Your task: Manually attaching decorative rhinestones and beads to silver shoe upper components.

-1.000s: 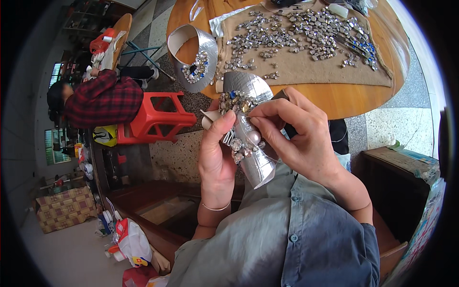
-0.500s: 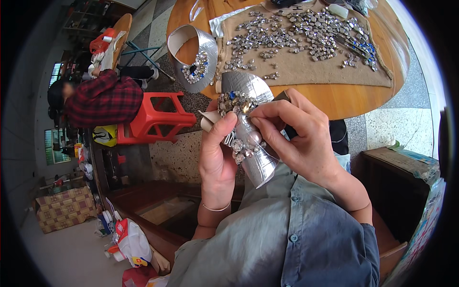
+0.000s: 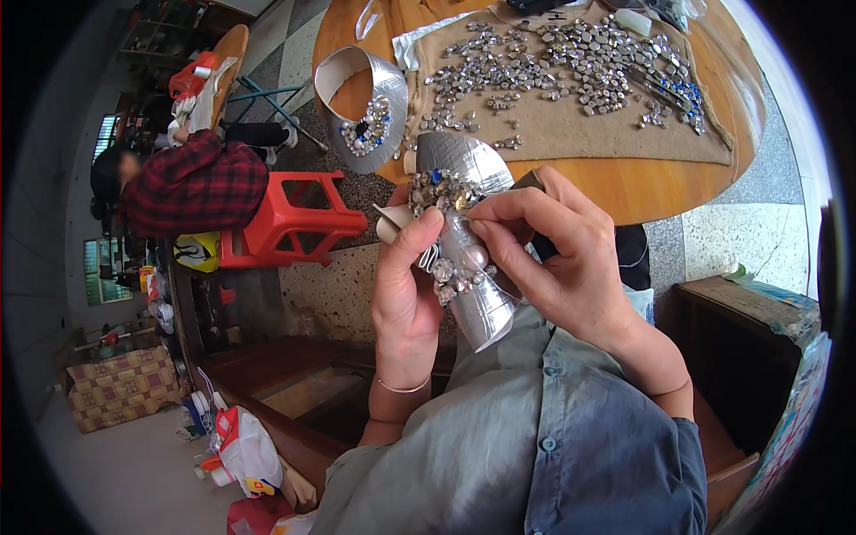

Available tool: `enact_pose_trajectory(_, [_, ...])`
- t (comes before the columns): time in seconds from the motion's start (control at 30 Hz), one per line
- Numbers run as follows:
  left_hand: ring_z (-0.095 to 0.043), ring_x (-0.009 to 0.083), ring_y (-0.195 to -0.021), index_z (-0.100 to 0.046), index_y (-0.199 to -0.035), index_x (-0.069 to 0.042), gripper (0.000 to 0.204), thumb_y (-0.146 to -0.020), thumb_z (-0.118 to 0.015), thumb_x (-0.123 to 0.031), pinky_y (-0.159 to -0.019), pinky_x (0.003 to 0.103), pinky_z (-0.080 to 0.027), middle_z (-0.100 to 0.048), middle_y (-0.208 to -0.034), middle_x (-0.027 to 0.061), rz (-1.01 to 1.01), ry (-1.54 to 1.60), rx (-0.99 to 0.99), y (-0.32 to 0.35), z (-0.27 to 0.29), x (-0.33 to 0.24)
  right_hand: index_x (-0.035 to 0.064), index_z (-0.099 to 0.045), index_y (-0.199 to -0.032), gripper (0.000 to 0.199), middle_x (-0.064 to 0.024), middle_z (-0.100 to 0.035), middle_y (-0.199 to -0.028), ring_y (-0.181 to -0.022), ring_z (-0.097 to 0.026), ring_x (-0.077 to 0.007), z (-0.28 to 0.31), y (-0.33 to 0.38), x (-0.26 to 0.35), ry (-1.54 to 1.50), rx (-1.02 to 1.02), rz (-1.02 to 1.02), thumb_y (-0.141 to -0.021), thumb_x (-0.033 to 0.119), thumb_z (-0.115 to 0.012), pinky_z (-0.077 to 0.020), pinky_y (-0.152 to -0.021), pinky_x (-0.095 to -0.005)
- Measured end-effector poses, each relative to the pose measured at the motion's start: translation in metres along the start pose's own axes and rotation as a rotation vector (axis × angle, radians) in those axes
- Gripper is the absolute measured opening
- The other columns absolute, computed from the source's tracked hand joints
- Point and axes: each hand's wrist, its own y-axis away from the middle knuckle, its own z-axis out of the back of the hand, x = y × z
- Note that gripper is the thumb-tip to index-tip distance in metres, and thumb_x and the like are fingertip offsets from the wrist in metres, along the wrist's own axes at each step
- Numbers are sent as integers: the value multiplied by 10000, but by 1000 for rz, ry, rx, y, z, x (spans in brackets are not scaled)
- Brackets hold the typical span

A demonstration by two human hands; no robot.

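Observation:
A curved silver piece (image 3: 486, 314), set with clear and blue rhinestones and large pearls, is held up in front of my chest. My left hand (image 3: 406, 267) grips its left side, the thumb pressed on the front beside the stones. Thumb and forefinger of my right hand (image 3: 557, 245) pinch together at the middle of the beaded part; whatever is between them is hidden or too small to make out. On the table's left edge lies a similar silver piece (image 3: 390, 94) with a ring of pearls and blue stones.
Many loose rhinestones (image 3: 593, 67) cover a brown cloth (image 3: 553, 134) on the wooden table (image 3: 615, 192), with tweezers (image 3: 658, 89) among them. To the left, a person in a checked shirt (image 3: 196, 192) sits on a red stool (image 3: 294, 218). A wooden cabinet (image 3: 736, 299) stands at right.
Almost nothing differs. The view has shifted very slightly; both hands keep their places on the silver piece.

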Motion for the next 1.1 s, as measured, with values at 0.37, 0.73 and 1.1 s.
enact_pose_trajectory(0.37, [-547,205,-967,-398,-1159,-80,426,-786,-603,-75,-862,361,-463,-534,-1060,87,-2,18,25,-1,2,1,11,-631,-830,91,-54,-523,-695,-574,-529,-116,2,1,2,7,11,0,-742,-2,-648,-412,-521,-235])
enact_pose_trajectory(0.73, [-535,220,-1001,-395,-1175,-94,437,-788,-598,-70,-878,371,-455,-522,-1094,98,15,45,21,0,1,-1,7,-629,-829,89,-52,-520,-690,-573,-531,-116,-1,1,0,-19,-12,10,-743,-10,-640,-411,-523,-232])
enact_pose_trajectory(1.1, [-543,223,-988,-397,-1183,-80,436,-795,-593,-100,-871,361,-457,-527,-1090,107,20,60,28,1,-3,-1,12,-631,-835,97,-57,-532,-699,-579,-527,-121,-1,1,2,-50,-18,12,-740,-8,-642,-410,-525,-239])
